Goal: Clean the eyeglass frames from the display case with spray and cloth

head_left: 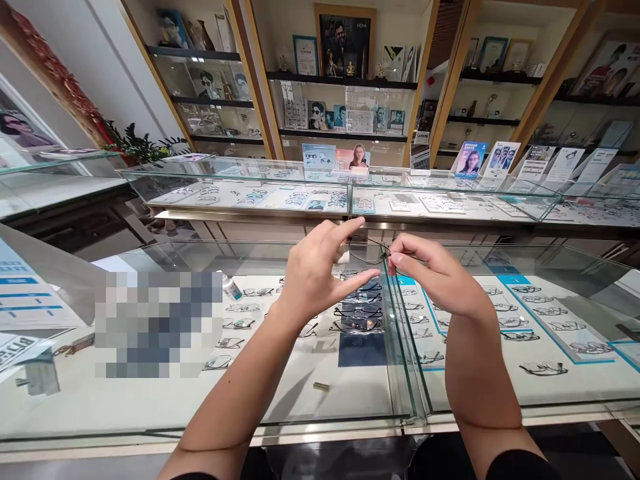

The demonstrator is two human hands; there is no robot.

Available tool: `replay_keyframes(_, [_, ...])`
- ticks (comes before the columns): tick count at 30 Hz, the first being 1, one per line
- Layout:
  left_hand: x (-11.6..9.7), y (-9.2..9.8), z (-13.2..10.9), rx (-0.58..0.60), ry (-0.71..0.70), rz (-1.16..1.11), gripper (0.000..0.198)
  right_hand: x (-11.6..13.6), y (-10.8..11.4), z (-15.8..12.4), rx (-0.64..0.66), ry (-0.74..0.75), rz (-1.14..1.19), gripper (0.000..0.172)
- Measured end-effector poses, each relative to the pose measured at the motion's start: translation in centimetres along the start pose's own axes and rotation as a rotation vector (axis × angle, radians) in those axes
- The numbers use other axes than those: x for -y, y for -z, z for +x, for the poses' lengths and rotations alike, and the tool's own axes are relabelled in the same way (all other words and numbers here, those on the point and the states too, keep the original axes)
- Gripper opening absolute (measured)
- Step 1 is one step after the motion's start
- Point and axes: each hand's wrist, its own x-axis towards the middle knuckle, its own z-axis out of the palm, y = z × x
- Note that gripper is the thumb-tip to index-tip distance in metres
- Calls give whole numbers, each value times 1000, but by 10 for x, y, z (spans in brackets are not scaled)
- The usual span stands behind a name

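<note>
A thin, dark pair of glasses (384, 255) is held up in the gap between the two hands, above the counter (360, 397). The right hand (433, 270) pinches it at one end, thumb and forefinger closed together on the thin frame. The left hand (315, 270) is spread, thumb and forefinger wide apart around the other end; its remaining fingers are mostly hidden, so whether they touch the frame cannot be told.

Below the gap between the hands, under the counter's glass, a column of dark spectacles (357, 312) runs toward the body, ending at a dark blue mat (363, 350). A small gold-coloured piece (321, 386) lies nearer the body than the left hand. Left of that hand stands a tilted white bottle (231, 287), with a pixelated patch farther left. Right of the right hand, more spectacles (543, 369) sit in rows, some on blue-edged panels (590, 360).

Beyond both hands is another glass display case (260, 213), topped with advertising cards (470, 160); behind it rise shelves (343, 80) holding a framed poster (345, 43).
</note>
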Motion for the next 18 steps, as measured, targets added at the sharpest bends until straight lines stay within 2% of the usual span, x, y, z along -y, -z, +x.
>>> replay_keyframes(5, [-2, 0, 1, -60, -16, 52, 57, 4, 2, -4, 19, -17, -24, 25])
replay_keyframes(8, [-3, 2, 1, -116, -17, 55, 53, 8, 2, -6, 8, -11, -34, 26])
replay_keyframes(13, [-3, 7, 1, -93, -19, 43, 48, 15, 1, -10, -8, 19, -49, 25])
replay_keyframes(18, [-4, 10, 3, -102, -102, 10, 47, 17, 2, -12, -23, 35, -53, 24])
